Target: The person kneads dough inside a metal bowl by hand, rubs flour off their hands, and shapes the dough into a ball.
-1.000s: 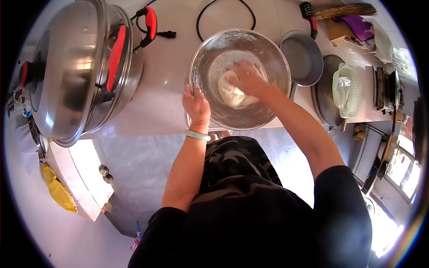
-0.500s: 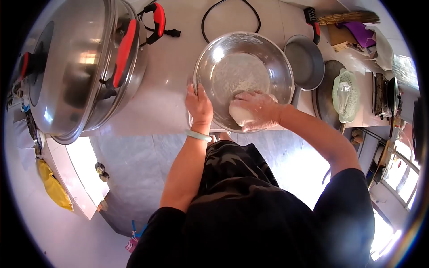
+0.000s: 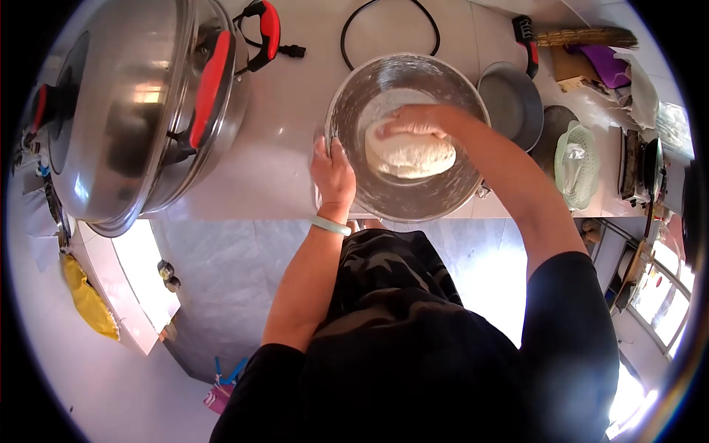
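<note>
A wide steel mixing bowl [image 3: 461, 92] stands at the counter's front edge, with floury smears on its inner wall. In it lies a thick, pale lump of dough [image 3: 413, 156]. My left hand [image 3: 334, 176] grips the bowl's left rim, thumb and fingers closed on it. Across the bowl, my right hand [image 3: 417, 122] is on the dough's far side, its fingers curled against the top of the lump. Some of those fingertips are hidden by the hand itself.
A large lidded steel pot [image 3: 125, 111] with red handles fills the left of the counter. A black cable [image 3: 345, 37] loops behind the bowl. To the right are a grey pan [image 3: 509, 107], a pale green basket [image 3: 576, 166] and a straw brush [image 3: 587, 37].
My right hand has moved from the near side of the bowl to the dough's far side. The dough shows more fully and looks longer. My left hand stays on the rim.
</note>
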Action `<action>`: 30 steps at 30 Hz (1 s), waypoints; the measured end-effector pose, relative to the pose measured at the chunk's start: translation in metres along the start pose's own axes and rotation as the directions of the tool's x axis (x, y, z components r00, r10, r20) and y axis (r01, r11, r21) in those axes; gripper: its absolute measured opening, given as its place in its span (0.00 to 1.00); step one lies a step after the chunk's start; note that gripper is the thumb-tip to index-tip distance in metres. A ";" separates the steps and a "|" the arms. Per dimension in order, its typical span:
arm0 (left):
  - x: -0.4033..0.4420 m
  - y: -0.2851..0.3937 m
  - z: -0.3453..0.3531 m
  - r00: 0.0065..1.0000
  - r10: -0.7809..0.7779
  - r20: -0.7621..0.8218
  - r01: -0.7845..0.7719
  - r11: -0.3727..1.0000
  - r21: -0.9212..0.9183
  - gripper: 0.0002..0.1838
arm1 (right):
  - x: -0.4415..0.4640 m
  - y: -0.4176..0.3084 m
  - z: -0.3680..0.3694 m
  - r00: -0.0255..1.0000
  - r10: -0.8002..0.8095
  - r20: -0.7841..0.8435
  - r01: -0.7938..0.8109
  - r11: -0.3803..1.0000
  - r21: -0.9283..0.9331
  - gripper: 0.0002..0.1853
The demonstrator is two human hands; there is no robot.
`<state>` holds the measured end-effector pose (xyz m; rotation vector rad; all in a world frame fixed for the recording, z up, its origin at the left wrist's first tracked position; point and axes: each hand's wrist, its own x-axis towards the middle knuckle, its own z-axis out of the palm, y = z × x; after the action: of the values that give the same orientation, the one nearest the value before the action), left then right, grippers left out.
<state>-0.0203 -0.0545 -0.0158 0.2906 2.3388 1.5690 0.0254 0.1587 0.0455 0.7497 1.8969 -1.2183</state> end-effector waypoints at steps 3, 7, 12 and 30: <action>0.001 -0.004 -0.001 1.000 0.024 0.009 -0.024 0.999 0.041 0.13 | 0.004 0.006 -0.031 0.986 -0.165 -0.009 0.165 0.979 0.123 0.38; 0.000 0.000 0.000 1.000 0.011 0.002 -0.011 1.000 -0.013 0.14 | -0.053 -0.035 -0.041 0.942 -0.247 -0.228 0.214 0.964 -0.159 0.40; 0.003 0.001 -0.004 0.990 -0.104 0.090 0.098 0.993 0.068 0.19 | -0.003 0.007 0.047 0.697 -0.465 -0.546 0.033 0.781 -0.624 0.44; 0.003 0.006 -0.003 0.998 -0.026 0.054 0.026 1.000 0.012 0.13 | 0.009 -0.012 0.035 0.866 -0.343 -0.363 0.105 0.835 -0.540 0.42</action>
<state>-0.0239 -0.0537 -0.0091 0.3001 2.3018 1.5181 0.0203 0.1220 0.0346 0.5444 2.6140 -0.6364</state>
